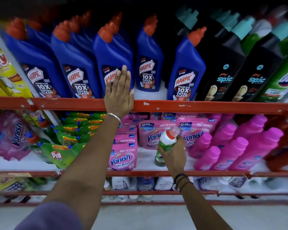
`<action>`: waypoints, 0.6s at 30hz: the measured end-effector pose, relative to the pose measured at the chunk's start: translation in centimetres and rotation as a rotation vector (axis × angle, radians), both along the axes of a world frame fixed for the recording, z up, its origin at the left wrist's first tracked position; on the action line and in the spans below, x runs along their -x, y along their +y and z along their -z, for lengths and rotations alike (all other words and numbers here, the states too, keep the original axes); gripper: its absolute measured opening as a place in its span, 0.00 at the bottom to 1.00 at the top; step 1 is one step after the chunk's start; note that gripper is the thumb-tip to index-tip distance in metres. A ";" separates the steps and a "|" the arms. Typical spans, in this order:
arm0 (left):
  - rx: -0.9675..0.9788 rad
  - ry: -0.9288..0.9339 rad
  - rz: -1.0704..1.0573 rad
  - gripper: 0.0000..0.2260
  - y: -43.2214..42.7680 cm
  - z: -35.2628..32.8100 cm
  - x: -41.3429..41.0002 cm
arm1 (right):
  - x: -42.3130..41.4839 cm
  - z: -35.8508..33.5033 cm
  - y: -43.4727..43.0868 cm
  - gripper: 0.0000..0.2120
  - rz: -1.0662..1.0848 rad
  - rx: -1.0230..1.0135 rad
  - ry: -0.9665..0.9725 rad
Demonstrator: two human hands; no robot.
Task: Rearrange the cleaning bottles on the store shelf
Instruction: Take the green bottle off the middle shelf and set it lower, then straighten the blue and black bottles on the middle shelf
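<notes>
Blue Harpic bottles with red caps stand in a row on the upper shelf. My left hand [119, 90] lies flat, fingers apart, against the front of the third Harpic bottle [112, 52], wrist over the red shelf rail [206, 106]. One Harpic bottle [148, 63] stands further back, leaving a gap at the front. My right hand [172, 155] grips a small green bottle [166, 140] with a white top and clear red-ringed cap, held tilted in front of the middle shelf. Another Harpic bottle [184, 70] stands right of the gap.
Black Spic bottles [223, 70] with teal caps and a green Domex bottle [283, 80] fill the upper shelf's right. The middle shelf holds pink Vanish pouches [123, 156], green Pril pouches [56, 153] and pink bottles [236, 146]. Lower shelves hold white bottles.
</notes>
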State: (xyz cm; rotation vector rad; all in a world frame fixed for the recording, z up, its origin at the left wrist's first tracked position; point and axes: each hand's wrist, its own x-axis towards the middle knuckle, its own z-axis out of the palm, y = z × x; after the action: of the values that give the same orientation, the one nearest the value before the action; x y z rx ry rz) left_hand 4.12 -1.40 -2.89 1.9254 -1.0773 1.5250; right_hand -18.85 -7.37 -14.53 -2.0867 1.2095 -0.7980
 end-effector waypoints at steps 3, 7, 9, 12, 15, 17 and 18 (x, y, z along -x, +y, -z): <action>0.013 -0.013 0.031 0.27 -0.2 0.1 -0.1 | 0.5 -1.5 0.5 0.48 0.017 0.036 0.015; 0.044 -0.030 0.046 0.28 -0.2 0.4 -0.2 | -0.1 -8.4 -0.2 0.45 0.123 0.179 -0.343; 0.044 -0.033 0.057 0.27 -0.1 0.4 -0.2 | -1.0 -13.0 -1.0 0.40 0.122 0.295 -0.522; 0.037 -0.025 0.057 0.26 -0.1 0.2 -0.2 | -2.9 -19.0 -2.6 0.41 0.120 0.443 -0.507; 0.034 -0.025 0.058 0.26 -0.1 0.3 -0.2 | -5.0 -22.4 -4.1 0.44 0.114 0.495 -0.336; 0.032 -0.019 0.058 0.26 -0.1 0.3 -0.3 | -6.0 -23.2 -5.0 0.41 0.154 0.496 -0.233; 0.033 -0.017 0.062 0.26 0.0 0.4 -0.3 | -6.3 -23.5 -5.3 0.38 0.180 0.505 -0.207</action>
State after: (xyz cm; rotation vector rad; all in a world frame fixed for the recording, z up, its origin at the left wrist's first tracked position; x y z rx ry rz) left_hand 4.39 -1.44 -3.27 1.8428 -1.1022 1.5183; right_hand -12.57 -12.67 8.95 -2.2216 1.1790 -1.4928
